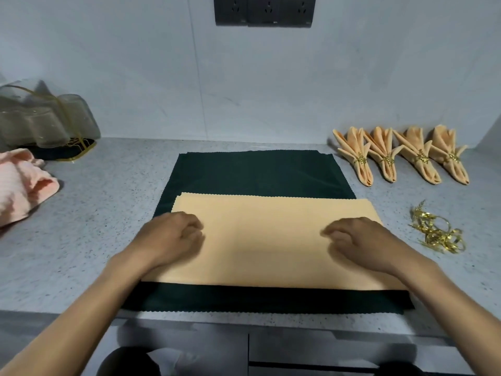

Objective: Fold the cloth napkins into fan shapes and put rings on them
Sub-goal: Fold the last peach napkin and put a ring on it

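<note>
A peach cloth napkin (265, 240), folded in half into a rectangle, lies flat on a dark green cloth (254, 172) on the grey counter. My left hand (170, 236) rests on the napkin's left part with its fingers curled under. My right hand (355, 240) rests on the right part, fingers also curled; whether either hand pinches the fabric I cannot tell. Several folded peach fan napkins (401, 157) with gold rings stand in a row at the back right. A pile of loose gold rings (436, 232) lies right of the napkin.
A pink towel (24, 183) lies bunched at the left edge. Behind it stands a clear plastic bag with gold trim (46, 118). A dark socket panel (264, 9) is on the wall. The counter's front edge (244, 318) runs just below the green cloth.
</note>
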Motion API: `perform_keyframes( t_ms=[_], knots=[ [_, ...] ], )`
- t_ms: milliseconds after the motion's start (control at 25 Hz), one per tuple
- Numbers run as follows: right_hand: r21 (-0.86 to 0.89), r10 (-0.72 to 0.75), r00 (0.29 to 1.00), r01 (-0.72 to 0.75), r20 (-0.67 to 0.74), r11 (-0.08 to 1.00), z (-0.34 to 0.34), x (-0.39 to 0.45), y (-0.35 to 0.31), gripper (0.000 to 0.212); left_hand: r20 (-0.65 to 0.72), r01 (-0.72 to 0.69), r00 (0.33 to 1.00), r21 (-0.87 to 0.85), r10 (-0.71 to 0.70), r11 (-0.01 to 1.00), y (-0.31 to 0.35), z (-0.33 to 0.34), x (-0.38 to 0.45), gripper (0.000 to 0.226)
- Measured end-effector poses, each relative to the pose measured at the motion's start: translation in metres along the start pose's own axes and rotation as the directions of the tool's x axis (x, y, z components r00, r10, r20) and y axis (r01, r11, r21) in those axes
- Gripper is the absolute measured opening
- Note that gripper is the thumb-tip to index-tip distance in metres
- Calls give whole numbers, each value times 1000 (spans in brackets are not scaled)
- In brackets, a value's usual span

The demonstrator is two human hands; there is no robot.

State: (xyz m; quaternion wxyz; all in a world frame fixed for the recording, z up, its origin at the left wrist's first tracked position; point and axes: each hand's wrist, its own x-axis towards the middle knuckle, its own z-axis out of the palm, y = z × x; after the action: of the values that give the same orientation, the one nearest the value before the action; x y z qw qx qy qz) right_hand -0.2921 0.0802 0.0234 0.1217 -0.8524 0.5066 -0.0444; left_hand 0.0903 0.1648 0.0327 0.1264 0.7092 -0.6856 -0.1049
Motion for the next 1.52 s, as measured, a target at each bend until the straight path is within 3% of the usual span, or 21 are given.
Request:
perform_keyframes(
  t_ms=[160, 360, 440, 560, 800, 920, 1040, 1240, 1520],
  knots=[
    [-89, -1, 998, -4, -55, 996, 17, 53, -7, 29, 57, -85, 995, 146, 77, 986, -11, 20, 49, 32],
    [-100, 61, 998, -58, 26, 993, 7, 90, 5, 51, 205, -119, 973, 41, 108, 992, -32, 18, 104, 50],
    [-110, 56, 998, -52, 34, 993, 4, 97, 11, 50, 212, -137, 970, 88, 116, 987, -35, 16, 118, 48],
    [-63, 18, 1000, -18, 8, 998, 6, 103, 20, 42, 223, -87, 971, 12, 82, 996, -39, 13, 125, 35],
    [10, 3, 993, -2, -119, 1000, 11, 111, 21, 4, -127, -189, 976, -111, 175, 976, -56, 21, 115, 16],
    [43, 2, 994, 2, -109, 999, 9, 109, 25, 9, -38, -121, 993, -151, 116, 981, -57, 24, 120, 9],
    [-83, 12, 1000, -14, -27, 996, 8, 112, 31, 29, 30, -7, 999, -288, 16, 958, -60, 22, 127, 10],
    [-22, 48, 992, -51, -120, 998, 11, 116, 30, 4, -5, 26, 1000, -310, -29, 950, -64, 28, 131, 11],
    [-46, 23, 994, -28, -107, 999, 11, 120, 38, 5, -47, 50, 997, -311, -68, 949, -66, 34, 132, 12]
  ],
)
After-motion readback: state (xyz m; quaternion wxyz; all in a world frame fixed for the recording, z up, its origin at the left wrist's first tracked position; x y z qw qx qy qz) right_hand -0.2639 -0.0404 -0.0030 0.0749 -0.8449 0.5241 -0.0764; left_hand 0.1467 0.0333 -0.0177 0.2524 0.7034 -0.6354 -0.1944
